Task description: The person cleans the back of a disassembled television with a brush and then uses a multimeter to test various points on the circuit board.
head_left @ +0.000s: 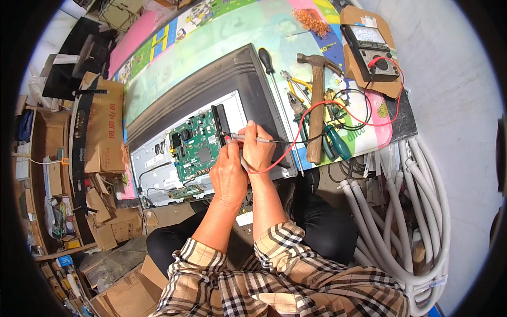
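Observation:
My left hand [228, 177] is closed around the red test probe [228, 138], most of which its fingers hide. Close beside it, my right hand [257, 150] pinches the black test probe [266, 140], held nearly level. Both tips point at the right side of a green circuit board [198, 153], near a dark upright strip; whether they touch it I cannot tell. The board sits on the metal back of a flat dark-framed TV [185, 87]. Red and black leads run right to an analog multimeter [372, 55] lying on cardboard.
Right of the TV lie a long screwdriver [267, 63], a hammer [317, 100], pliers [296, 103] and a green-handled screwdriver [337, 142]. Copper wire scraps [310, 22] are at the back. Grey hoses [428, 211] stand lower right; cardboard boxes [105, 127] and shelves [50, 132] fill the left.

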A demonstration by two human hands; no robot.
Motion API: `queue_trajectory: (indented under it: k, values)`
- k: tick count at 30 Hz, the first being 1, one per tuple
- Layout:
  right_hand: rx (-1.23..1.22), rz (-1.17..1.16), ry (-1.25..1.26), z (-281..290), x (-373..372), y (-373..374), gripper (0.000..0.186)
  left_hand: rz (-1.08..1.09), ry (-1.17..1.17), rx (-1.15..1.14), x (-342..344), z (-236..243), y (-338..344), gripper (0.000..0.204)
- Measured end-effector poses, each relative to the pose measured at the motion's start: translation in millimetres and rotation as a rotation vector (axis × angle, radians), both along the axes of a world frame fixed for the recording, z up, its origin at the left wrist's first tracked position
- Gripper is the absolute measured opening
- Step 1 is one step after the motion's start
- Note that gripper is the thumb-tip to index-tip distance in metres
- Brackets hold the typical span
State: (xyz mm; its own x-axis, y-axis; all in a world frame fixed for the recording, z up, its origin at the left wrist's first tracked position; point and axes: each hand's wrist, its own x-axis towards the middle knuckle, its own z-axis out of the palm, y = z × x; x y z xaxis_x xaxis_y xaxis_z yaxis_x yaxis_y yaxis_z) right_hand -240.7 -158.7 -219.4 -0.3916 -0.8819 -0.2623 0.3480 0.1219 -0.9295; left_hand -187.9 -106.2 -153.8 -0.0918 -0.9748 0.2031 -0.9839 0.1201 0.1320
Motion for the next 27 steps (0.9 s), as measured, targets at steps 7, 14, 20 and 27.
queue_trajectory:
  k: [7,14,20,27]
  values:
    - [0.017,0.005,-0.209,12,-4,1,0.043,-0.136,-0.019,-0.120,41,22,21,0.042]
    - [0.024,0.016,-0.151,23,-9,5,0.043,-0.288,0.029,-0.091,95,47,41,0.035]
    - [-0.145,0.226,0.214,48,3,9,0.041,-0.266,0.216,-0.165,109,40,38,0.023]
    - [-0.204,0.413,0.549,78,7,-5,0.031,-0.259,0.403,-0.098,106,30,47,0.012]
